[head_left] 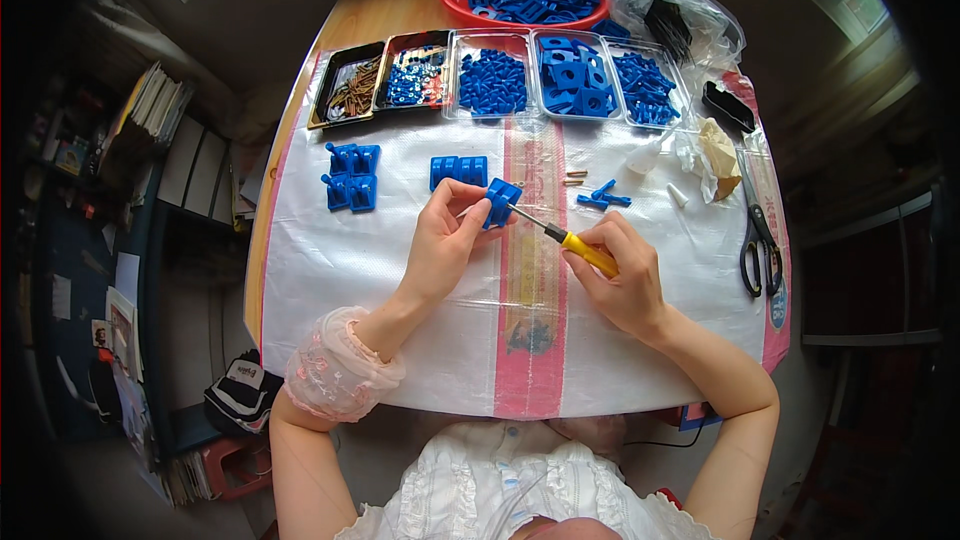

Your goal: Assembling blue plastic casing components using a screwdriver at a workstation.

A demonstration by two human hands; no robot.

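Between the fingers of my left hand (pixel 446 233) is a small blue plastic part (pixel 503 202), held just above the table. My right hand (pixel 622 275) grips a screwdriver (pixel 592 253) by its yellow handle, and the thin metal shaft reaches the blue part's right side. Whether the tip sits in a screw is too small to tell. Right behind my left hand lies a row of blue blocks (pixel 458 171). Off to the left stands a cluster of blue assembled pieces (pixel 351 178). Beyond my right hand lie a few blue levers (pixel 604 196) and small brass-coloured pins (pixel 575 178).
Trays of brown screws (pixel 356 90), small metal pieces (pixel 417 77), and blue parts (pixel 492 82) line the back. Behind them stands a red basin (pixel 450 5) of blue parts. Black scissors (pixel 757 240) lie at the right edge, near crumpled paper (pixel 719 152) and a plastic bag (pixel 690 10).
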